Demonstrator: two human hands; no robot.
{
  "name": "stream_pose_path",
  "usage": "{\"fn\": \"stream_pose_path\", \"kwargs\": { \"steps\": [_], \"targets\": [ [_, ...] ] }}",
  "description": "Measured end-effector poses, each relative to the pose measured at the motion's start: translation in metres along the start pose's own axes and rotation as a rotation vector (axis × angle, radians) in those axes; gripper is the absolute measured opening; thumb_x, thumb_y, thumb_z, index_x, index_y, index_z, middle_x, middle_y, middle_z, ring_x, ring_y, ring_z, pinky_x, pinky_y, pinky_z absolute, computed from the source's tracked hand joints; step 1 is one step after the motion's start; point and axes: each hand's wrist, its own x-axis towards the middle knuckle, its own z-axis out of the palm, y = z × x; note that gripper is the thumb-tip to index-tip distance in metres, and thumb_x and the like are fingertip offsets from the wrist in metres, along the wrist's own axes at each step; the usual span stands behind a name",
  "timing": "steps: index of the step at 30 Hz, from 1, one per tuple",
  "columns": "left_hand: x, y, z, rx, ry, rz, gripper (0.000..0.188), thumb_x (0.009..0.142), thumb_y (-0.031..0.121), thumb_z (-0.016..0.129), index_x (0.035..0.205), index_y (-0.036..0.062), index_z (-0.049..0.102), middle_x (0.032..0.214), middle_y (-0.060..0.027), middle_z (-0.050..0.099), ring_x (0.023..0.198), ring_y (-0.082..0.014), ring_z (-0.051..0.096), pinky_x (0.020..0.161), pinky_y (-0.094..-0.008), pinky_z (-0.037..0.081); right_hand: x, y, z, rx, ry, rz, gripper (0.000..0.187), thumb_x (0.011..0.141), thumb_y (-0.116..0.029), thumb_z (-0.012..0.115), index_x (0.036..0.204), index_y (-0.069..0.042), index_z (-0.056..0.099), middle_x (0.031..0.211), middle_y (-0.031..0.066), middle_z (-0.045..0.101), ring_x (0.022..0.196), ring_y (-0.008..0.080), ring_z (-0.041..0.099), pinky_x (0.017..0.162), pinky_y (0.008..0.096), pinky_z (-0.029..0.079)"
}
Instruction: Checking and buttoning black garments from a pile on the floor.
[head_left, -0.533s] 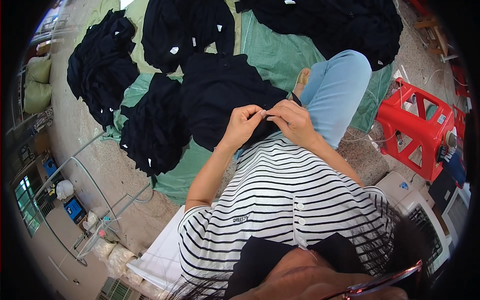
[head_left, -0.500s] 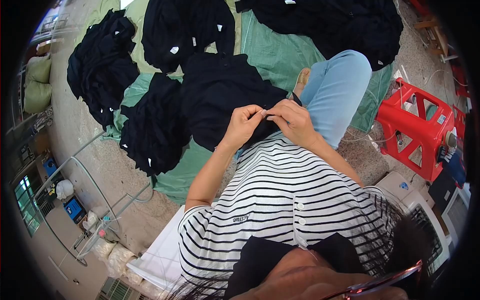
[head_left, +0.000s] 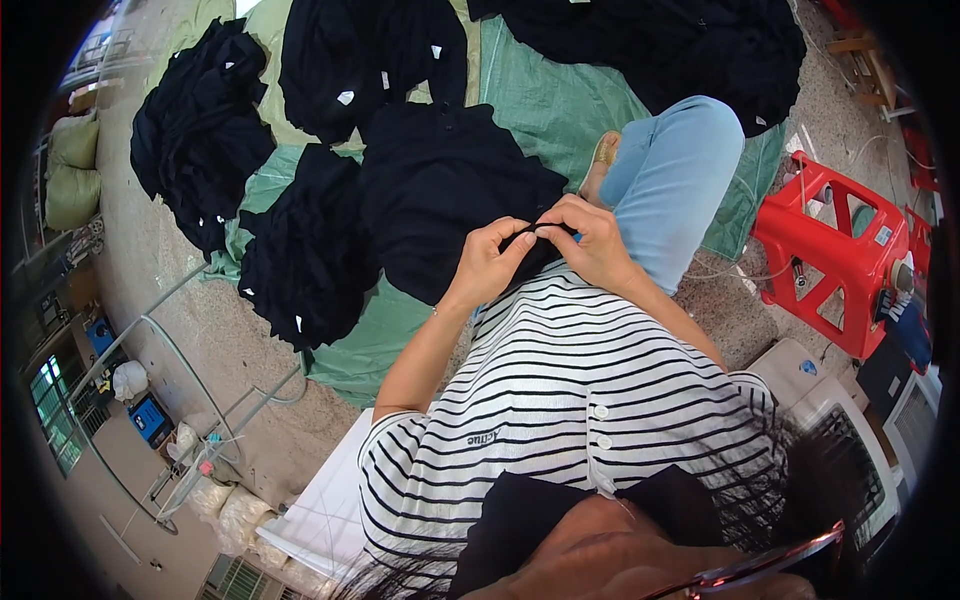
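A dark navy garment [head_left: 440, 175] is spread over my lap, its near edge raised between my hands. My left hand [head_left: 490, 262] pinches that edge between thumb and fingers. Right beside it, my right hand [head_left: 590, 242] grips the same edge, its thumb tip close to the left one. A narrow fold of dark cloth shows between the fingertips. Whether anything small is held along with the cloth cannot be made out.
Piles of dark garments [head_left: 200, 130] with white tags lie around on green sheeting [head_left: 550, 85]. A red plastic stool [head_left: 835, 250] stands at the right. At the left is a bent metal tube frame [head_left: 190, 360]; a white board [head_left: 320, 500] lies near my left elbow.
My fingers have shifted slightly along the garment's edge, and more of the folded cloth now shows between them. The garment's right corner is no longer sticking out beyond my right hand.
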Motion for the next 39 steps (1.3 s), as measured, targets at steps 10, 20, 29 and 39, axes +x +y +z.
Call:
{"fn": "stream_pose_path", "kwargs": {
  "steps": [10, 20, 29, 39],
  "targets": [
    [-0.001, 0.007, 0.007, 0.03, 0.109, 0.123, 0.009, 0.086, 0.003, 0.061, 0.088, -0.0056, 0.062, 0.07, -0.006, 0.054, 0.063, -0.0117, 0.049, 0.058, -0.0269, 0.04, -0.003, -0.001, -0.002, 0.25, -0.057, 0.408, 0.009, 0.086, -0.007, 0.07, 0.087, 0.001, 0.068, 0.074, 0.0025, 0.061, 0.067, 0.0091, 0.054, 0.06, 0.0242, 0.042],
    [-0.003, 0.003, 0.024, -0.359, 0.263, -0.228, 0.008, 0.089, 0.004, 0.066, 0.085, -0.0021, 0.069, 0.074, 0.0078, 0.06, 0.066, -0.0004, 0.047, 0.057, -0.0182, 0.038, 0.001, 0.0, 0.006, 0.264, -0.025, 0.5, 0.02, 0.088, -0.016, 0.071, 0.079, 0.0, 0.064, 0.068, -0.0019, 0.059, 0.065, 0.0042, 0.048, 0.059, 0.0228, 0.04],
    [0.009, -0.027, -0.01, -0.183, -0.121, -0.657, 0.07, 0.099, 0.061, 0.041, 0.074, 0.0018, 0.069, 0.065, -0.001, 0.058, 0.063, -0.0085, 0.046, 0.064, -0.0244, 0.037, -0.008, -0.02, 0.005, 0.044, -0.108, 0.097, 0.011, 0.081, -0.009, 0.075, 0.079, -0.002, 0.068, 0.07, 0.0042, 0.061, 0.061, 0.0139, 0.055, 0.055, 0.0264, 0.042],
    [0.024, 0.01, 0.006, -0.701, -0.105, -0.477, 0.02, 0.098, 0.018, 0.061, 0.081, 0.0086, 0.06, 0.069, 0.0071, 0.054, 0.06, -0.0023, 0.046, 0.052, -0.0197, 0.037, -0.013, -0.019, 0.019, -0.118, -0.127, -0.193, 0.015, 0.077, -0.015, 0.077, 0.078, -0.007, 0.064, 0.073, 0.005, 0.06, 0.064, 0.0237, 0.058, 0.059, 0.0353, 0.046]
  ]
}}
